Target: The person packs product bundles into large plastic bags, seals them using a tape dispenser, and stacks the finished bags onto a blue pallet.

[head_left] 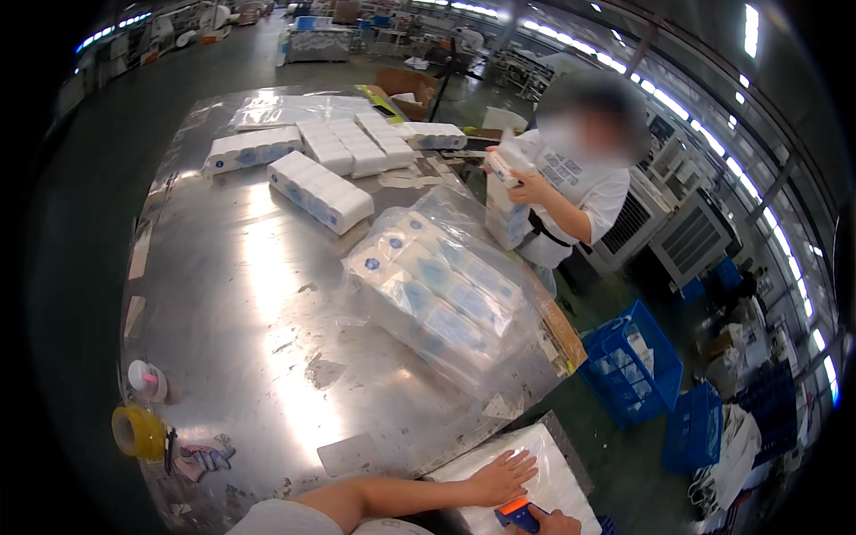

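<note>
Sealing step: left hand [501, 477] lies spread flat on the white plastic-wrapped pack [557, 481]; right hand [546, 522] grips an orange-and-blue tape cutter [518, 513], which next needs a steady draw along the pack.

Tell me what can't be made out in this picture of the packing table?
- Right hand: mostly cut off by the lower edge of the head view; its grip on the orange and blue tool shows only in part.
- White package under the left hand: its lower end runs out of frame.
- Co-worker beyond the metal table: face blurred.
- Blue crates: contents too small to tell.
</note>
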Available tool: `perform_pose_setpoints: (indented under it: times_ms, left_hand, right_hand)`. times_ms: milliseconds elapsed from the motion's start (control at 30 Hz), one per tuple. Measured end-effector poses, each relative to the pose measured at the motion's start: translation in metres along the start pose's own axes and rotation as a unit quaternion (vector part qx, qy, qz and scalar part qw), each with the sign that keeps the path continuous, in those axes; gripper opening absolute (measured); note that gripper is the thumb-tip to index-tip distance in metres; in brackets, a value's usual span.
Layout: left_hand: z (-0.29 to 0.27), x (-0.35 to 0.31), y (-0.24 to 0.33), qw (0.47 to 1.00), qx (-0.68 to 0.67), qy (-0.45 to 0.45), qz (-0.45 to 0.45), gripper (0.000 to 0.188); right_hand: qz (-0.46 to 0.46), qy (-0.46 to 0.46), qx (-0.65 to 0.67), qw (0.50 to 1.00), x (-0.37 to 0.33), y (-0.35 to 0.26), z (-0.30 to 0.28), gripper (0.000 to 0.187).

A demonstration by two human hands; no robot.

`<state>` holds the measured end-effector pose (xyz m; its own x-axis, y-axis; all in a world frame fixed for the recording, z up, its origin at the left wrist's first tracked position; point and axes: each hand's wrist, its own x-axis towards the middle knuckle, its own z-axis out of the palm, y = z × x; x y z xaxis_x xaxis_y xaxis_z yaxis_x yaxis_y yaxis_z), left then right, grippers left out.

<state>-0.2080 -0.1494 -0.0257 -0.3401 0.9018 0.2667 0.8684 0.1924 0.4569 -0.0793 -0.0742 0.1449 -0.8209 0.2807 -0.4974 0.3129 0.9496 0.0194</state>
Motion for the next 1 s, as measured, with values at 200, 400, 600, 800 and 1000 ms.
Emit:
perform_pose_setpoints:
  times_ms: [200,400,600,800,1000]
  left_hand:
    - [-0.006,0.001,0.003,0.997,-0.071,-0.011,-0.034,0.056]
    - [0.008,0.004,0.000,0.997,-0.068,0.019,-0.023,0.060]
    - [0.022,-0.008,0.001,0.993,-0.090,0.070,-0.013,0.060]
    - [0.001,0.005,-0.002,0.997,-0.066,0.031,-0.013,0.059]
    - [0.003,0.001,0.000,0.997,-0.068,0.033,-0.016,0.057]
  right_hand:
    - [-0.001,0.006,0.027,1.000,-0.004,-0.001,-0.003,0.061]
    - [-0.003,0.055,0.034,0.998,-0.004,0.008,0.020,0.064]
    - [0.016,0.096,0.101,0.990,-0.023,0.019,0.048,0.066]
    - [0.018,0.119,0.114,0.986,-0.018,0.022,0.039,0.066]
    - [-0.005,0.148,0.131,0.980,-0.019,0.027,0.043,0.064]
